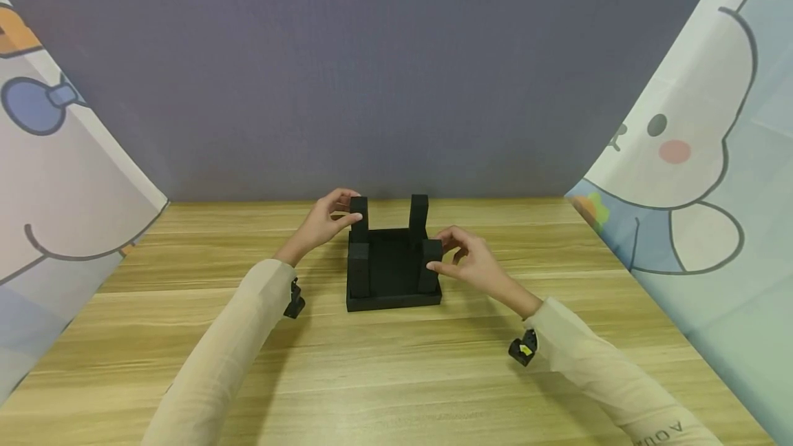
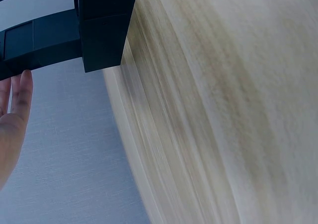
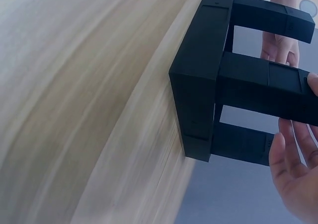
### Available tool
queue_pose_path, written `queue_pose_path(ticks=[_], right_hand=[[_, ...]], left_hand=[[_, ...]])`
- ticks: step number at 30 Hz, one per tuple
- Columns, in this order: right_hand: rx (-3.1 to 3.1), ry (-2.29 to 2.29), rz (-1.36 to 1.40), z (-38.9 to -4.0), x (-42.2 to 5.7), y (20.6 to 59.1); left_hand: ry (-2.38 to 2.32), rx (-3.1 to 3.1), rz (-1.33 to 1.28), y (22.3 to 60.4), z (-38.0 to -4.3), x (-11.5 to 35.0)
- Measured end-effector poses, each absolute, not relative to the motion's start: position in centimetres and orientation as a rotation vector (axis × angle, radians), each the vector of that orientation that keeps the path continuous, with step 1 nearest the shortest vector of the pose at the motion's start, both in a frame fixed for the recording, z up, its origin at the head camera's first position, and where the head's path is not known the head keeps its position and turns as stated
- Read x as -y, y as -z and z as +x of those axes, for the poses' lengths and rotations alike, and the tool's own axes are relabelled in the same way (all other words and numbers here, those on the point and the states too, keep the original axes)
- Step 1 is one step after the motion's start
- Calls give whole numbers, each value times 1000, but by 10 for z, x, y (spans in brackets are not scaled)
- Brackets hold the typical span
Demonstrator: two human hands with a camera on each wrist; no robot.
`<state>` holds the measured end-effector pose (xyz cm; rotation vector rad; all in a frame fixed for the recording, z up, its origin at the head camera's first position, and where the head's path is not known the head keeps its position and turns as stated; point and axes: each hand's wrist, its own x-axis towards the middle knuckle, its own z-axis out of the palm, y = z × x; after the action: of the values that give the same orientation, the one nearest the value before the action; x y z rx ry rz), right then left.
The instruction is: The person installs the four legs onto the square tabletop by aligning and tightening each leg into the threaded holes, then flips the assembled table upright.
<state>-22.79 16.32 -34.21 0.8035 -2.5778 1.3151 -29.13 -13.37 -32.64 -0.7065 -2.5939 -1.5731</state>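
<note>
A black square piece with a low-rimmed base (image 1: 394, 303) and several upright legs stands on the table; it looks like a small table turned upside down. My left hand (image 1: 322, 222) pinches the far left leg (image 1: 359, 229), thumb on the near side and fingers behind. At the near right leg (image 1: 429, 277), my right hand (image 1: 473, 260) does likewise. In the right wrist view its thumb and fingers lie on opposite sides of that leg (image 3: 253, 80). Fingertips of the left hand (image 2: 12, 129) touch a leg (image 2: 49, 35) in the left wrist view.
The wood-grain table (image 1: 396, 377) runs back to a grey-blue backdrop (image 1: 384, 74). Cartoon-print cloths, one on the left (image 1: 68, 177) and one on the right (image 1: 694, 115), flank it. A small black camera sits at each wrist.
</note>
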Motion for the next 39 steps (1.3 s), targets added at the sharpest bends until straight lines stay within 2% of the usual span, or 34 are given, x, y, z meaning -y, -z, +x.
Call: queue_pose_path(ticks=[7,11,19,39], right_hand=[[2540,-1376,907,-235,-173,352],[2545,-1369,950,-234,-176,353],[2586,-1401,924,-233,-176,353],[2576,-1425,916,-232,-176,355]], left_hand=[[1546,2606,-708,326,-291,134],[1543,2598,-698,338,-302,137],[1501,2607,-670,349,-312,139],[1331,2535,-698,326,-278,144]])
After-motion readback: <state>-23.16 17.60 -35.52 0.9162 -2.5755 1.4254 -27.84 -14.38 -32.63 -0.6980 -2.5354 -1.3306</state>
